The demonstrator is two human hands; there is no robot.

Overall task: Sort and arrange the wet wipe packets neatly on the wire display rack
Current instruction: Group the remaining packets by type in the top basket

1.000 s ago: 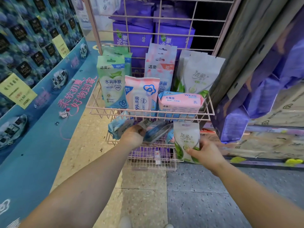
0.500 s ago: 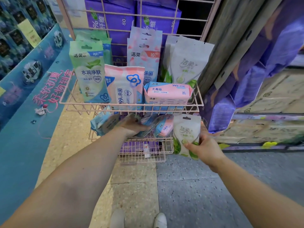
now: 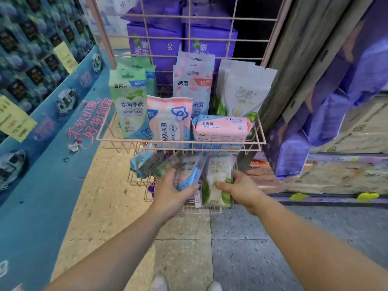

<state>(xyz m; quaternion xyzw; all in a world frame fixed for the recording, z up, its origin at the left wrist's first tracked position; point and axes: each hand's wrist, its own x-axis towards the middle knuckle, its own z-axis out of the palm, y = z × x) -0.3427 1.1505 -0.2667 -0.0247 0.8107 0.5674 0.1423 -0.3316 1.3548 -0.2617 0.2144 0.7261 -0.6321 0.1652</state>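
Working at the lower shelf of the pink wire display rack (image 3: pixel 180 141); left hand (image 3: pixel 174 192) grasping a pink-and-blue soft plastic wet wipe packet (image 3: pixel 190 175), fingers curled round its lower end; right hand (image 3: pixel 241 190) pinching a white-and-green leaf-printed flat wipe pouch (image 3: pixel 217 183) near its bottom, thumb on the front face. Both packets at the front of the lower shelf, just beside each other, tilted rather than upright; more blue and green packets (image 3: pixel 147 164) lying askew to the left. Best, probably: stand each packet upright, label forward, like with like; ease them behind the front wire without crushing the soft plastic; avoid knocking the leaning neighbours.
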